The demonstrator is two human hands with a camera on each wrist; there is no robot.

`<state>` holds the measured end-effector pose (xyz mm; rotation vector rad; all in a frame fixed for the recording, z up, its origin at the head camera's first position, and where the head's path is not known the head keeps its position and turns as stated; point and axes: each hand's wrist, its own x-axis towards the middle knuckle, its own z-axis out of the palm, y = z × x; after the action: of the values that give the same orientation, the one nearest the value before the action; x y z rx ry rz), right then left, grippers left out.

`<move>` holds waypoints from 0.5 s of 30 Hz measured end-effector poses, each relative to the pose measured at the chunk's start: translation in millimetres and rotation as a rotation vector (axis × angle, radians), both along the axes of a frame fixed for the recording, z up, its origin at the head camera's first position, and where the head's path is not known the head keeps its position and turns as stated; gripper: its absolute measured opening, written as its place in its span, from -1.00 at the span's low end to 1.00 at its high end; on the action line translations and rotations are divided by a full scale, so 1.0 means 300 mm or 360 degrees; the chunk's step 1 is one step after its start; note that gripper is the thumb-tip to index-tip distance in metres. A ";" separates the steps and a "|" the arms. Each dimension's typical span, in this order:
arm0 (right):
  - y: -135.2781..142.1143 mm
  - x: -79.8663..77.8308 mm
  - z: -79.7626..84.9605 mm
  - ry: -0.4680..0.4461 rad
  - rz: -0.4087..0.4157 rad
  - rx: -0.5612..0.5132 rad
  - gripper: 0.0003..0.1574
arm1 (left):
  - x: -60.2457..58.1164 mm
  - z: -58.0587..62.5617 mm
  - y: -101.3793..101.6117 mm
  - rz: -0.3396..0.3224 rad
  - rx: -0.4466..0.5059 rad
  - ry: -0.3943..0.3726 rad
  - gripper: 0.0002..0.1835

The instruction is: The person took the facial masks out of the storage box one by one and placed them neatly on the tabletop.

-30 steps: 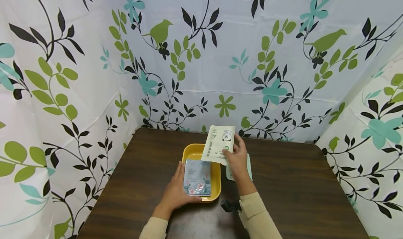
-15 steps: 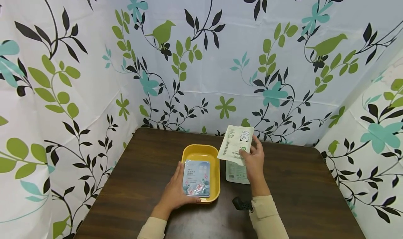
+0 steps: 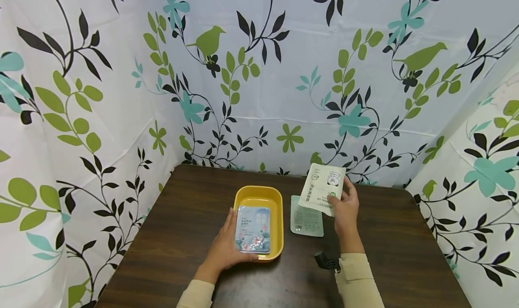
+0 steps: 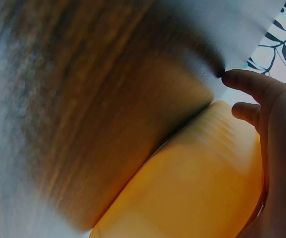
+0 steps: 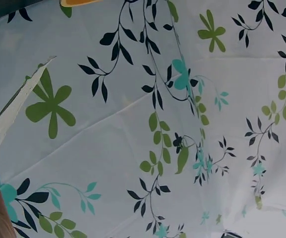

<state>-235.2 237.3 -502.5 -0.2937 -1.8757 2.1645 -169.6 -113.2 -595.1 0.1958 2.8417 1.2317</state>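
Note:
My left hand (image 3: 225, 249) rests against a yellow plastic tray (image 3: 252, 191), fingers along its left side and thumb at the near rim. Inside the tray lies a flat blue packet (image 3: 253, 229) with a floral print. In the left wrist view, straight fingers reach past the tray's orange-looking outer wall (image 4: 182, 188). My right hand (image 3: 346, 215) pinches a cream essential oil packet (image 3: 320, 186) with a cartoon animal on it, raised at the right. The right wrist view catches that packet nearly edge-on. Partly covered by it in the head view, a pale green packet (image 3: 307, 223) lies right of the tray.
Everything stands on a dark wooden table (image 3: 162, 240). A white curtain (image 3: 259, 114) printed with leaves and birds closes off the back and both sides. A small black device (image 3: 326, 261) is worn at the right wrist.
My right hand has carried the cream packet rightward, from over the tray to above the green packet's right side. More of the green packet shows. The left hand stays at the tray.

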 end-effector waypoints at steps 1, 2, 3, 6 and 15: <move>0.007 0.000 -0.006 -0.0005 -0.0003 0.0013 0.02 | -0.001 0.000 -0.002 -0.0002 0.0008 0.0007 0.70; 0.013 0.001 -0.013 -0.0017 -0.0008 0.0021 0.02 | -0.001 0.001 -0.003 -0.0002 0.0011 0.0013 0.70; 0.019 0.001 -0.022 -0.0033 -0.0012 0.0034 0.03 | -0.001 0.002 -0.004 -0.0002 0.0012 0.0016 0.71; 0.035 0.004 -0.050 -0.0084 -0.0039 0.0040 0.03 | -0.004 0.004 -0.005 -0.0004 0.0012 0.0018 0.71; 0.085 0.013 -0.117 -0.0173 -0.0057 0.0071 0.02 | -0.002 0.000 0.003 -0.0005 -0.0014 -0.0009 0.71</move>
<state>-231.4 262.8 -537.5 -0.4404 -1.9580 2.1197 -170.3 -112.3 -595.2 0.1964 2.8402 1.2168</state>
